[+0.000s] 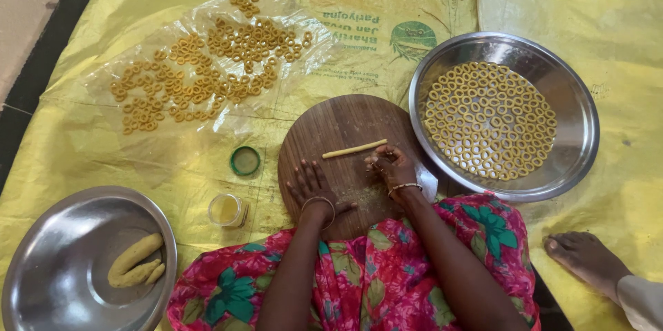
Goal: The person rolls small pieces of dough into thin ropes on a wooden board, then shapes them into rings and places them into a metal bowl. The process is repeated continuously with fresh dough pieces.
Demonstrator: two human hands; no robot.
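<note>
**Dough strip on round board**

Dough strip (pixel 355 148) lies near the wooden board (pixel 338 127)'s centre, bare wood around it. Left hand (pixel 312 186) rests flat, fingers spread, at its 7 o'clock. Right hand (pixel 391 166), fingers pinched together, at 4 o'clock. Steel plate of rings (pixel 573 106) crowds 3 o'clock; green lid (pixel 245 160) at 9.

Hands (pixel 352 179) on round board (pixel 338 130), dough strip (pixel 354 149)
</note>
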